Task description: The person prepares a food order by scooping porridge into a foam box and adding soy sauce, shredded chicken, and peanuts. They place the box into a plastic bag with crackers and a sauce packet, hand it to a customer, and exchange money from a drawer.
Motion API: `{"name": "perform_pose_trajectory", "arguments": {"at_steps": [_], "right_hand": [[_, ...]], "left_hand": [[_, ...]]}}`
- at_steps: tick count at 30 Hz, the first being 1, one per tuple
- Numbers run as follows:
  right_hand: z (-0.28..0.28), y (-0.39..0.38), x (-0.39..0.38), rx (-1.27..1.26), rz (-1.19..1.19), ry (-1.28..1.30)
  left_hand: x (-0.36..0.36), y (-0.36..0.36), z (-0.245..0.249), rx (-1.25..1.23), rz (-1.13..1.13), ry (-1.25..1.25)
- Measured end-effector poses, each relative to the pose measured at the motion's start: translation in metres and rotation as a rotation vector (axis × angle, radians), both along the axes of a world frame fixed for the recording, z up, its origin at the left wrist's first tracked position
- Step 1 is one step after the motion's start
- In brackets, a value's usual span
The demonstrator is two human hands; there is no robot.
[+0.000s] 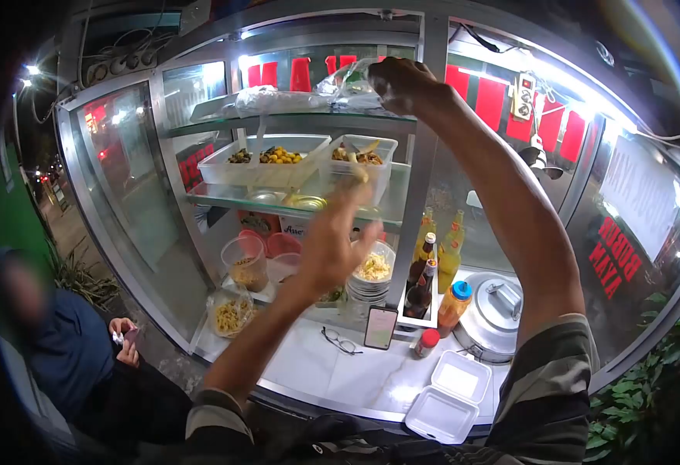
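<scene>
My right hand [402,85] is raised to the top glass shelf, its fingers closed on a clear plastic bag [349,84]. Lower and to the left, my left hand [340,240] is lifted in front of the shelves, blurred, with its fingers apart and nothing visible in it. Behind its fingertips is a plastic tub of food [367,155]; a wider tub [266,172] with yellow and dark pieces stands left of that. A bowl of shredded yellow food [374,265] sits on stacked bowls just right of my left hand.
On the counter [301,364] are glasses [341,341], a phone [380,327], a red-lidded jar [427,342], an open foam box [448,397], bottles [450,252] and a metal pot [491,314]. A seated person [73,364] is at the left, outside the cart. Metal posts frame the shelves.
</scene>
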State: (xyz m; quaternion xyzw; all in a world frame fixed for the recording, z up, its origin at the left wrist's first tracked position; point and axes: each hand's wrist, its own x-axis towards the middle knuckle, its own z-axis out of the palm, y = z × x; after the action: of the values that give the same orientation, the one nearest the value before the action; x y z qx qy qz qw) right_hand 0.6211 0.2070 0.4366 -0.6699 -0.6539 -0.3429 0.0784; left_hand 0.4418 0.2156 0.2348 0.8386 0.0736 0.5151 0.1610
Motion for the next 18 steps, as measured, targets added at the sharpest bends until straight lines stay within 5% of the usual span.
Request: {"name": "perform_pose_trajectory", "arguments": {"at_steps": [8, 11, 13, 15, 17, 18], "right_hand": [[0.036, 0.051, 0.045, -0.016, 0.058, -0.061], [0.042, 0.042, 0.029, 0.004, 0.014, 0.042], [0.046, 0.041, 0.042, 0.014, 0.112, 0.071], [0.044, 0.041, 0.042, 0.023, 0.208, 0.106], [0.034, 0.029, 0.021, 0.516, 0.112, -0.126], [0.027, 0.012, 0.009, 0.569, 0.267, -0.112]], "left_hand": [[0.061, 0.111, 0.12, 0.226, 0.046, -0.241], [0.104, 0.149, 0.137, 0.08, -0.171, -0.255], [0.125, 0.173, 0.145, -0.272, -0.279, -0.029], [0.15, 0.191, 0.145, -0.047, 0.086, 0.034], [0.156, 0.189, 0.136, 0.066, 0.174, 0.074], [0.153, 0.188, 0.132, 0.181, 0.087, -0.046]]}}
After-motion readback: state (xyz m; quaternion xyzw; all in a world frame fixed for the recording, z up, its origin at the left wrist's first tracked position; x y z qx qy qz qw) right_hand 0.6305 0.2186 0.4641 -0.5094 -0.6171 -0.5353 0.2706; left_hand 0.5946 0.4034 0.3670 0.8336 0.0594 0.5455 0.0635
